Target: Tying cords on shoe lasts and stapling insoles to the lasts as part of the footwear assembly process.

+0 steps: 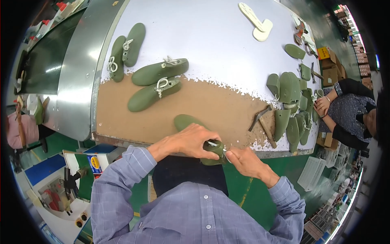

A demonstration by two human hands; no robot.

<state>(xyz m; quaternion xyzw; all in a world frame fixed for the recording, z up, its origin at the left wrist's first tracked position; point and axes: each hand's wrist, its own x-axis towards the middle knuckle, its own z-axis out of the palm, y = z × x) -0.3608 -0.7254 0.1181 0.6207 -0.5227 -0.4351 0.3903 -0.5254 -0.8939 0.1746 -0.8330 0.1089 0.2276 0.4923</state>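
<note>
My left hand [195,140] is wrapped round a green shoe last [215,157] at the table's near edge, its heel end toward me. A rounded green toe [186,120] shows beyond the hand; whether it belongs to the same last is hidden. A short whitish piece sticks out at the last's top, between thumb and fingers. Close on the right, my right hand [245,162] is closed, pinching a thin white cord [224,152] beside the last. Farther left lie green lasts tied in pairs with white cord, one pair [156,83] nearer and another [128,53] behind.
A hammer [266,129] lies right of my hands, beside a cluster of green lasts [289,87]. Cream insoles [260,26] lie on the table's [195,49] far side. Another person [349,101] sits at the right edge; a metal surface [77,77] adjoins the left.
</note>
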